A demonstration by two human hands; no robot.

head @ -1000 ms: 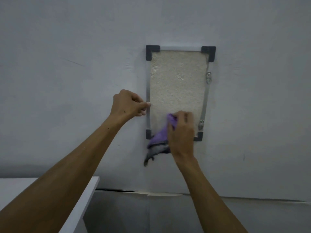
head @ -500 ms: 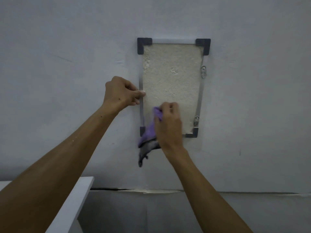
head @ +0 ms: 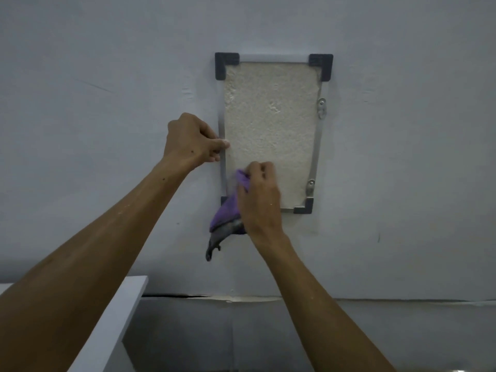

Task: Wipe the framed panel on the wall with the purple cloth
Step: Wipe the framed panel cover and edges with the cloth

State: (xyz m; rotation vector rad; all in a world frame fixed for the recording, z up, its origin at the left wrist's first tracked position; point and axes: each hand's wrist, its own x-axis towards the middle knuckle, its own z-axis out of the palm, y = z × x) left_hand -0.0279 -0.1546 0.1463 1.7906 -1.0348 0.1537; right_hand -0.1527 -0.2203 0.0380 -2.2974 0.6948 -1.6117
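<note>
Meanwhile the right hand (head: 259, 200), fingers curled round the purple cloth (head: 226, 213), had slid leftward along the framed panel (head: 271, 124) to its lower-left corner, while the left hand (head: 192, 142) kept pinching the frame's left rail; upper panel probably remained unwiped

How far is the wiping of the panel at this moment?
Done: the right hand grips the cloth, and the left hand pinches the frame's left edge. In hand: the cloth is pressed on the lower left of the panel. Left: the upper and right parts are not covered; whether they were wiped cannot be told.
</note>
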